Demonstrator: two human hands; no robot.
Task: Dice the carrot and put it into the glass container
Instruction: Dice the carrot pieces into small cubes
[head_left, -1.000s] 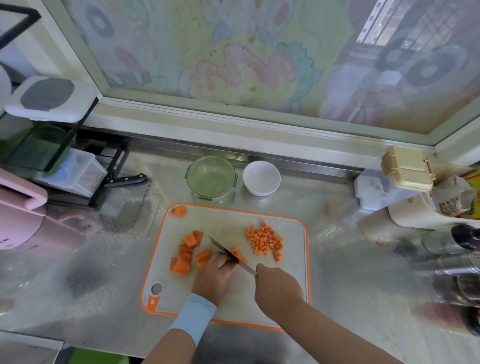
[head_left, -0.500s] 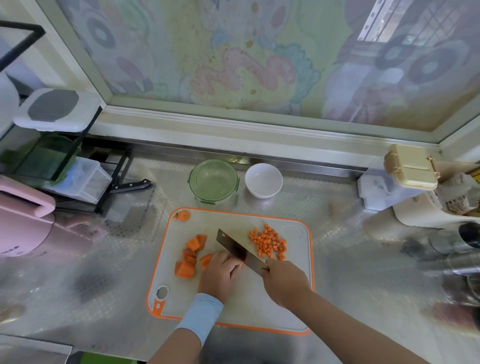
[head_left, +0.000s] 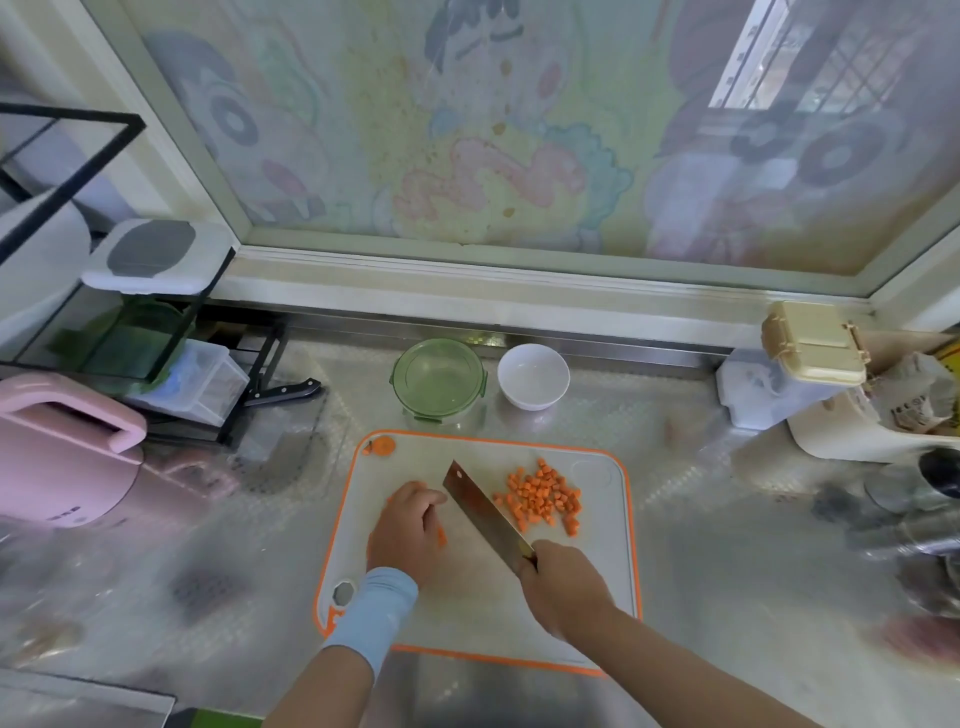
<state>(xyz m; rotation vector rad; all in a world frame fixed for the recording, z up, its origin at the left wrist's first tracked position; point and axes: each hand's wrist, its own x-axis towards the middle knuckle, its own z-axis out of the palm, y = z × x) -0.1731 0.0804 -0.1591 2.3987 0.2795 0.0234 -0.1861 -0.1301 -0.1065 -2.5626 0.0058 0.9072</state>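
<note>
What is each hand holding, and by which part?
Right hand grips the cleaver by its handle. Left hand covers carrot chunks; grip unclear.

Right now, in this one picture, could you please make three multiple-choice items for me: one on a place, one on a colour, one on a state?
1. On the cutting board, where does the diced carrot lie relative to the knife?
A. left of it
B. right of it
C. underneath the blade

2. What colour is the board's rim?
A. blue
B. black
C. orange

3. What is the right hand doing?
A. it grips the knife handle
B. it lies flat and holds nothing
C. it points upward with one finger

Answers:
1 B: the pile of small cubes sits to the blade's right.
2 C: an orange band runs round the pale board.
3 A: its fingers are curled round the handle, with the blade reaching out from the fist.
</note>
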